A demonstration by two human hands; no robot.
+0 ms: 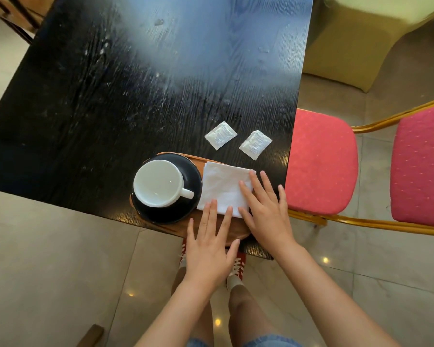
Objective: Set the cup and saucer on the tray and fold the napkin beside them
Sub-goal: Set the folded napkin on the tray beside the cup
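White cup [158, 182] sits upright in the dark saucer [189, 211], both on the left part of the wooden tray [211, 222] at the table [110, 96] corner; handle points right, toward the napkin [223, 186]. Napkin lies flat on the tray just beside the saucer, roughly square, prob. already folded at least once — layered edges show at its far-left corner.

Left hand [208, 251] is flat, fingers spread, tips pressing the napkin's near edge; not gripping anything. Right hand [266, 211] is also flat & spread, fingertips on the napkin's right side, palm over the tray edge; nothing clamped.

Handling, as I judge it: napkin is light, soft, creases easily & will slide on the smooth wood — pin one side w/ flat fingers, pinch a free corner or edge to fold. Cup & saucer look ceramic, so fragile; cup could skate on the glazed saucer; move the tray by its rim.

Two small white packets [220, 135] [255, 145] lie on the table beyond the tray.
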